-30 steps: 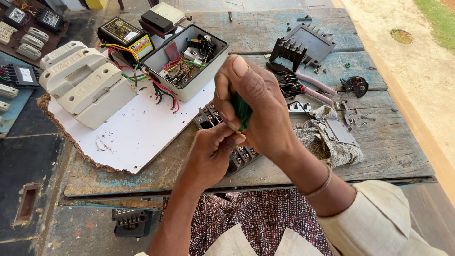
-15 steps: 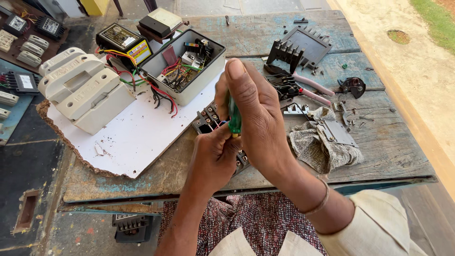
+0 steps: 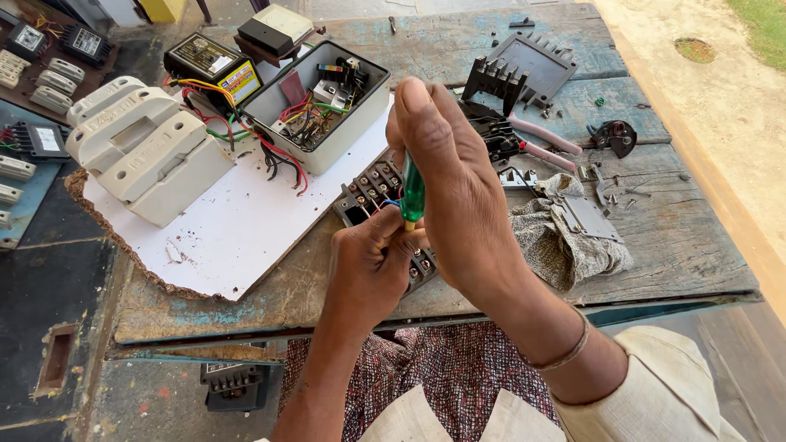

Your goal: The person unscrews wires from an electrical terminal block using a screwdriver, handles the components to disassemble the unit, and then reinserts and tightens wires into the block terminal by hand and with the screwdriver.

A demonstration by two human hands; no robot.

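Note:
My right hand [image 3: 454, 176] is wrapped around a green-handled screwdriver [image 3: 412, 195], held upright with its tip pointing down. Under it lies a black terminal block [image 3: 370, 188] with rows of screws and short coloured wires. My left hand [image 3: 372, 266] clamps the near part of that block against the worn wooden table [image 3: 671, 245], fingers touching the screwdriver's lower end. The middle of the block is hidden by both hands.
An open white box of wires [image 3: 315, 102] and a white cover [image 3: 143, 147] sit on a white board [image 3: 229, 237] at left. Black finned part [image 3: 520, 69], pink-handled pliers [image 3: 532, 147], grey rag [image 3: 565, 237] and loose screws lie right. More parts on the floor at left.
Both hands stay on the block. My right hand with the screwdriver has shifted slightly and its grip has turned; the view has moved a little.

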